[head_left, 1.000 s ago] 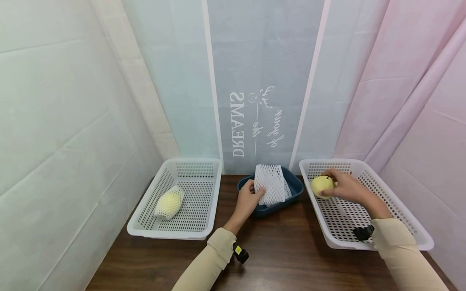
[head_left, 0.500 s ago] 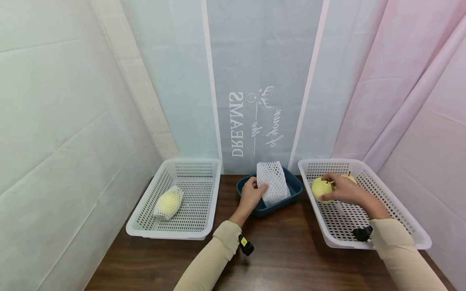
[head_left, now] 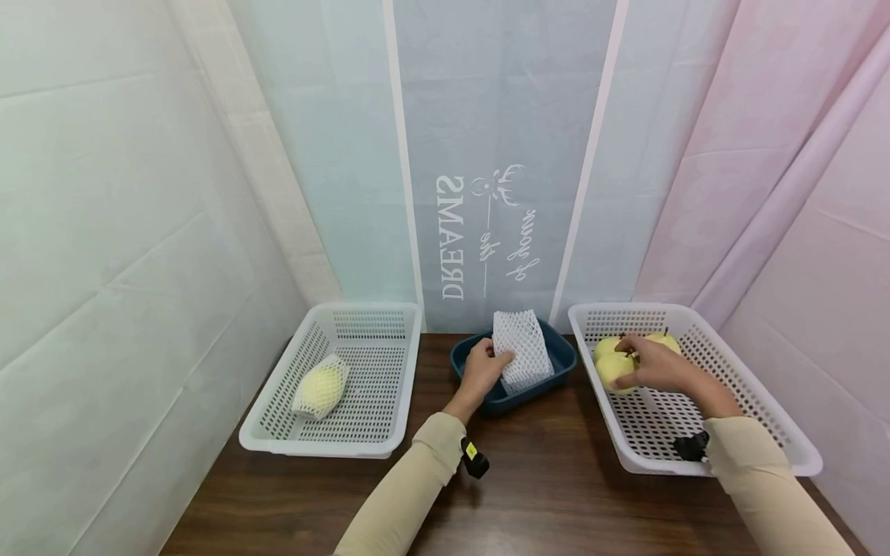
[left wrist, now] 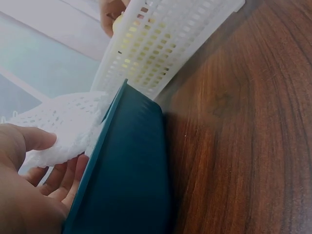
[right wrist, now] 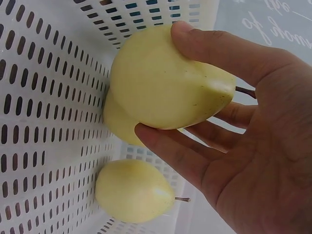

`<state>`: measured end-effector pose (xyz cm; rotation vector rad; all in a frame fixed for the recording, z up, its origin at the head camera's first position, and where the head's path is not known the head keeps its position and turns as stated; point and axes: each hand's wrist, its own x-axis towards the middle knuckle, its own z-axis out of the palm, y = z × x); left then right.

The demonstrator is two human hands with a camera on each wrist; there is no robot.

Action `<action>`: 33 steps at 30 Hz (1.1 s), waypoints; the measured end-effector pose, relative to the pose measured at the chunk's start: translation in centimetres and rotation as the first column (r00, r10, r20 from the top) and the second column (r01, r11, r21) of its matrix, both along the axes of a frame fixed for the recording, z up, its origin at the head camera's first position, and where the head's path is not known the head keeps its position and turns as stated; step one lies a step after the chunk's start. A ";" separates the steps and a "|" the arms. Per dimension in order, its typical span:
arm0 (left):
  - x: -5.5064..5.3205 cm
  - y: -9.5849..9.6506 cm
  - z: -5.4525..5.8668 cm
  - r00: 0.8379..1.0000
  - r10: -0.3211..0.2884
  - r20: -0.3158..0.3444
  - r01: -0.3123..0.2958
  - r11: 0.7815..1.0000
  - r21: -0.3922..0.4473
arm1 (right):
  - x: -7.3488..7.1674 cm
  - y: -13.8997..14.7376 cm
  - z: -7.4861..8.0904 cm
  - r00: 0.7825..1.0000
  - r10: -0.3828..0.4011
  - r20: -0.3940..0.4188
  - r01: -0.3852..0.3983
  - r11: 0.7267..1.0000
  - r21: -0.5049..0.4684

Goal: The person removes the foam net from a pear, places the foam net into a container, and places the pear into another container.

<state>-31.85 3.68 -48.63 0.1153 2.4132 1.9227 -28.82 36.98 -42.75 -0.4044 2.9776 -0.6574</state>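
Note:
My left hand (head_left: pixel 484 369) pinches a white foam net sleeve (head_left: pixel 521 349) between thumb and fingers, over the dark blue tray (head_left: pixel 500 402) in the middle. In the left wrist view the thumb lies on the sleeve's top and the other fingers curl below it, beside the tray wall (left wrist: pixel 127 165). At the right, my right hand (head_left: pixel 659 365) grips a yellow pear (right wrist: pixel 165 80) inside a white slotted basket (head_left: pixel 747 394). Thumb and fingers wrap its stem end. A second pear (right wrist: pixel 122 119) shows behind the held one, and a third pear (right wrist: pixel 134 191) lies apart in the basket.
Another white slotted basket (head_left: pixel 389 450) stands at the left, with one pear in a foam net (head_left: pixel 323 388) lying in it. Brown wooden table (head_left: pixel 528 494) spreads in front. A printed cloth (head_left: pixel 494 116) hangs right behind the tray and baskets.
My right hand has drawn its pear slightly toward me, so the pears behind it show. My left hand has shifted the foam net sleeve a little to the right.

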 end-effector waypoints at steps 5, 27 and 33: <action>-0.4 0.3 -0.2 1.000 -0.014 0.017 0.014 1.000 -0.011 | 0.1 -0.1 -0.1 1.000 0.019 0.005 -0.019 1.000 -0.002; -0.9 2.8 -1.1 0.986 0.048 -0.158 -0.116 0.882 -0.457 | -0.3 0.0 -1.1 0.997 0.035 0.067 -0.038 0.998 0.043; -1.2 3.3 -1.6 0.952 0.041 -0.304 -0.210 0.810 -0.547 | -0.3 0.1 -1.2 0.996 0.057 0.074 -0.060 0.997 0.047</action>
